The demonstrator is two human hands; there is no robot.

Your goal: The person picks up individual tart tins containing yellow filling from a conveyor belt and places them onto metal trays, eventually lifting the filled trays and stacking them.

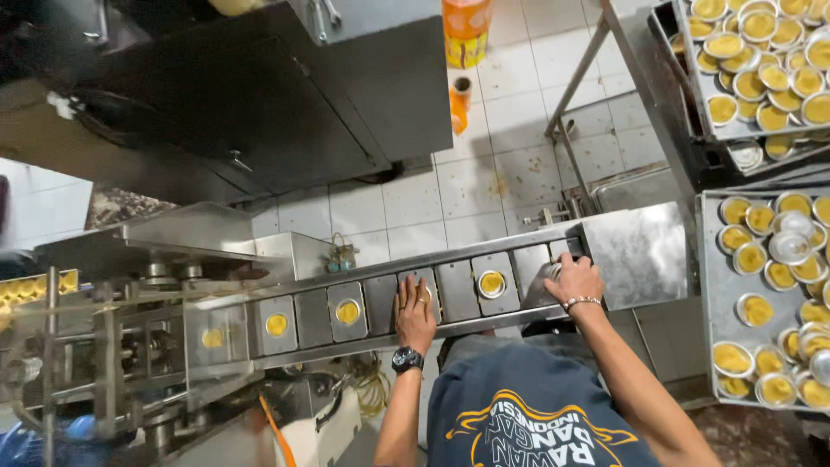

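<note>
A steel conveyor (380, 298) of square plates runs across the middle, and several plates carry a round foil cup of yellow filling (491, 283). My left hand (414, 304), with a black watch on the wrist, lies flat over one plate and covers what sits there. My right hand (572, 278), with a bead bracelet, is closed over a shiny foil cup (550, 271) at the belt's right end. Two more filled cups (347, 311) ride to the left of my left hand.
A metal tray (711, 285) of several filled cups stands at the right, and another tray (692, 78) sits on a rack above it. A dark oven cabinet (259, 95) stands at the upper left. Machine parts (112, 346) fill the left. White floor tiles (467, 190) lie beyond.
</note>
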